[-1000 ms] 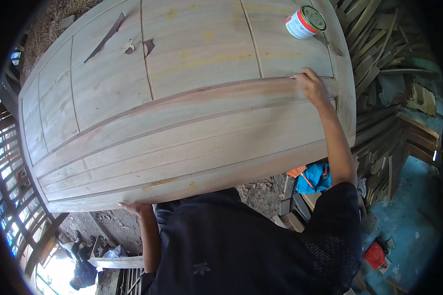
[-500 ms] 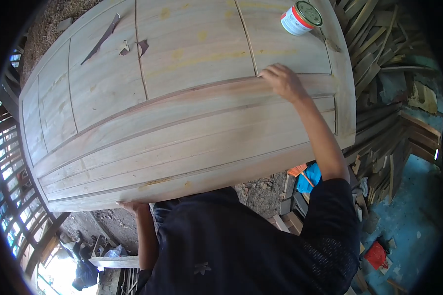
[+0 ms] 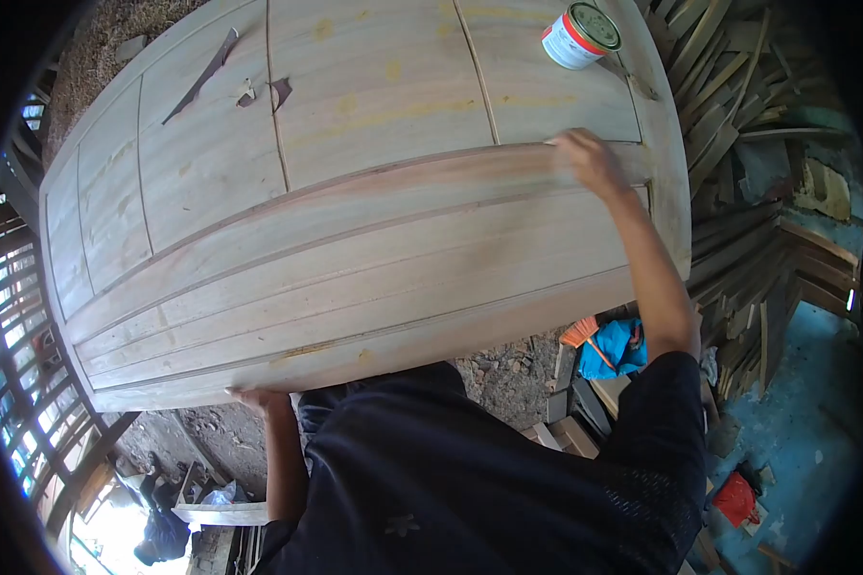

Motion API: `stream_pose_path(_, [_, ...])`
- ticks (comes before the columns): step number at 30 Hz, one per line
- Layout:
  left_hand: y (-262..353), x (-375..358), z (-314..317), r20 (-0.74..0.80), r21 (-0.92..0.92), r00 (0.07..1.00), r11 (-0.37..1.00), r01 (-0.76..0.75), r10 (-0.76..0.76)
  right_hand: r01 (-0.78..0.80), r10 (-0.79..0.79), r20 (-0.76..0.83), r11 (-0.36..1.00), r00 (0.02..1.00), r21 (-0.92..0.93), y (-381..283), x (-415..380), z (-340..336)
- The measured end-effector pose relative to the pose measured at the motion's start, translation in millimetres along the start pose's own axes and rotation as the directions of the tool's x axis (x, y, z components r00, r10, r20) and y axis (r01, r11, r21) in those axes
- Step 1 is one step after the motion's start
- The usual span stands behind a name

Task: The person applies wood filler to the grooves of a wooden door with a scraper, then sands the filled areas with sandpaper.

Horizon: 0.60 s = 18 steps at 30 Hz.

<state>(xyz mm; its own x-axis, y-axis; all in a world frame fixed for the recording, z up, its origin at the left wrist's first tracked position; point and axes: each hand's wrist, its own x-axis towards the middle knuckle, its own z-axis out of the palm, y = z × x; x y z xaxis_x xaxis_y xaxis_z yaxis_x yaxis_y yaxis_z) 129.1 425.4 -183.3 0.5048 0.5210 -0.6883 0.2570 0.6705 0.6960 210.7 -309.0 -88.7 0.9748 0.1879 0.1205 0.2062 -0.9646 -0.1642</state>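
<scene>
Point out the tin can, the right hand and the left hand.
tin can (image 3: pixel 579 35), head view, on its white and red side wall.
right hand (image 3: pixel 590 161), head view, on the back of the hand.
left hand (image 3: pixel 259 398), head view, on its knuckles at the door's edge.

This is a woodworking shop, rough and partly open to the outside. A large unfinished wooden door (image 3: pixel 355 211) lies flat, its bare panels marked with patches of yellowish filler. A tin (image 3: pixel 579 35) stands on its far corner. Offcut slats (image 3: pixel 738 86) lie heaped to the right, with more planks (image 3: pixel 786 278) stacked below them. The floor (image 3: pixel 508 369) is bare dirt and rubble. At the left, a slatted railing (image 3: pixel 14 326) lets in daylight.
</scene>
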Motion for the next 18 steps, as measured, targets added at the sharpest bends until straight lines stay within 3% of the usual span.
stream_pose_path(2, [-4.8,8.6,-9.3,0.066,-0.002,0.998,1.000,-0.011,0.011,0.147,-0.138,-0.073,0.979,0.988,0.141,-45.3,22.2,14.8])
stream_pose_path(3, [-2.7,12.7,-14.5,0.129,-0.005,0.991,1.000,-0.023,0.023,0.146,-0.136,-0.076,0.978,0.988,0.146,-46.4,19.9,9.5])
stream_pose_path(5, [0.3,8.0,-13.1,0.117,-0.013,0.993,1.000,-0.012,0.014,0.046,-0.035,-0.058,0.979,0.998,0.199,-39.2,20.0,-6.6])
stream_pose_path(6, [-0.6,5.6,-9.1,0.107,-0.027,0.994,1.000,0.000,0.003,0.070,-0.058,-0.066,0.976,0.996,0.204,-34.0,18.9,-6.8])
stream_pose_path(9, [-7.5,10.9,-12.4,0.015,-0.007,0.995,0.995,-0.099,0.099,0.049,-0.038,-0.063,0.980,0.997,0.193,-48.2,26.2,12.0])
stream_pose_path(11, [-21.0,51.6,-58.2,0.163,0.024,0.973,0.985,-0.172,0.166,0.146,-0.145,-0.023,0.962,0.989,0.232,-85.4,53.1,18.6])
stream_pose_path(13, [-25.5,47.6,-58.6,0.202,0.065,0.940,0.954,-0.292,0.274,0.080,-0.083,0.005,0.967,0.997,0.243,-79.7,56.6,19.3])
stream_pose_path(15, [-7.4,1.2,-8.9,0.051,-0.052,0.977,0.978,-0.204,0.207,0.070,-0.075,0.023,0.980,0.997,0.186,-73.4,50.0,8.9])
stream_pose_path(16, [-9.3,2.7,-11.5,0.020,-0.073,0.970,0.968,-0.239,0.241,0.071,-0.070,-0.016,0.973,0.997,0.218,-80.4,51.6,14.1])
stream_pose_path(18, [-17.1,12.8,-25.4,-0.044,-0.088,0.990,0.986,-0.140,0.137,0.098,-0.087,-0.053,0.960,0.995,0.263,-105.7,66.8,25.1])
